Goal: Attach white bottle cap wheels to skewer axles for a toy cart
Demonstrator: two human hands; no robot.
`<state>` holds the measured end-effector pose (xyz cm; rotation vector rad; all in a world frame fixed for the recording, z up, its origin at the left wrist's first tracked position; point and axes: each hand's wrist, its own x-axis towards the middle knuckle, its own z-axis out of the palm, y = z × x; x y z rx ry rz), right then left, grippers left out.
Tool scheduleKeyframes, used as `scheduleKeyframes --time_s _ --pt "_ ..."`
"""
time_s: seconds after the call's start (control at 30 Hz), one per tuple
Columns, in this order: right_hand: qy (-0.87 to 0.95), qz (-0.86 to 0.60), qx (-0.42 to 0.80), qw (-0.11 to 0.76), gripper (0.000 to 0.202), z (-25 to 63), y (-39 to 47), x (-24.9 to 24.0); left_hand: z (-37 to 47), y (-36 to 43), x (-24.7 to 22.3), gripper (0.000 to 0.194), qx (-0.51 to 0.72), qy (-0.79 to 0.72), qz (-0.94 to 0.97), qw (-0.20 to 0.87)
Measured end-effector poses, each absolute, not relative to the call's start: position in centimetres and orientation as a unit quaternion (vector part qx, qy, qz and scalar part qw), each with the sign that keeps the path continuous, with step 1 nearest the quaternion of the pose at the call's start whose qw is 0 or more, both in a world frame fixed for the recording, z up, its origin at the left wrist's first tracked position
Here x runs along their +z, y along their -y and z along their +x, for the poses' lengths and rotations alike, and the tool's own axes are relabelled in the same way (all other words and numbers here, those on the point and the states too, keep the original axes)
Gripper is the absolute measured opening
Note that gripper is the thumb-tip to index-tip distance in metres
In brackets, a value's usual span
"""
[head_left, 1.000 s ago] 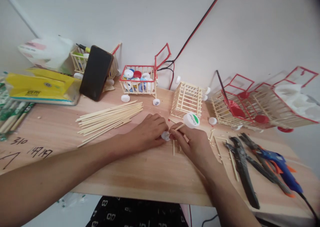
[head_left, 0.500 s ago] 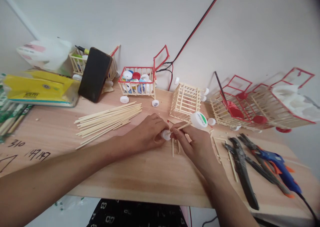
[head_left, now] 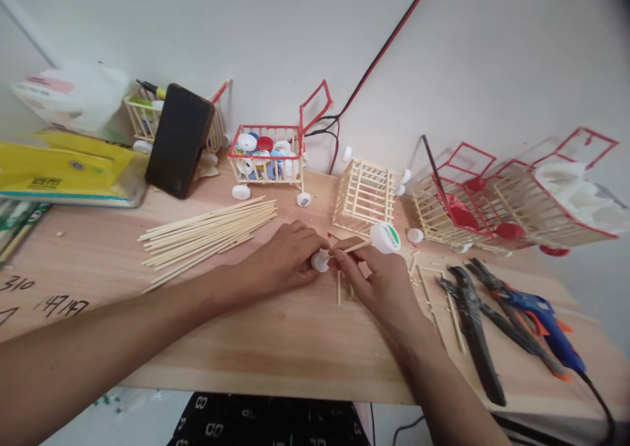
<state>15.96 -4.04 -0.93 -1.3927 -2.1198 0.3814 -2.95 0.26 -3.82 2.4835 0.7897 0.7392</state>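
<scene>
Between the fingers of my left hand (head_left: 295, 256) is a white bottle cap (head_left: 321, 261), held low over the table. My right hand (head_left: 377, 275) pinches a thin wooden stick (head_left: 355, 247) whose left end meets that cap. On the stick's other end sits a second white cap (head_left: 385, 237) with a green label. Both hands are closed. A few short sticks (head_left: 339, 288) lie on the wood under my right fingers. Just behind my hands rests a small stick-built cart (head_left: 364, 193), tipped over with white cap wheels showing.
A bundle of sticks (head_left: 211, 233) lies left. Behind it stand a cap-filled cart (head_left: 268, 157) and a propped phone (head_left: 180, 141). Black-handled cutters (head_left: 477, 334) and a blue glue gun (head_left: 546, 321) lie right, before red-trimmed carts (head_left: 516, 197). A yellow packet (head_left: 69, 170) is far left.
The whole view has shifted slightly. Both hands keep hold of the cap and stick, with little visible change between them.
</scene>
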Motion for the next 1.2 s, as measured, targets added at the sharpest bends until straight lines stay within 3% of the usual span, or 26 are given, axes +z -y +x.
scheduleKeyframes --time_s 0.2,0.63,1.2 --pt "0.792 -0.518 0.150 0.286 0.019 15.83 4.20 -0.49 -3.15 -0.33 -3.78 0.009 0.255 -0.272 0.904 0.210" --pt "0.811 -0.486 0.165 0.281 0.017 16.10 4.13 -0.44 -2.62 -0.70 -3.35 0.018 0.173 -0.322 0.914 0.173" --pt "0.804 -0.501 0.162 0.275 0.020 16.11 4.00 -0.50 -2.64 -0.55 -3.69 0.019 0.181 -0.323 0.917 0.147"
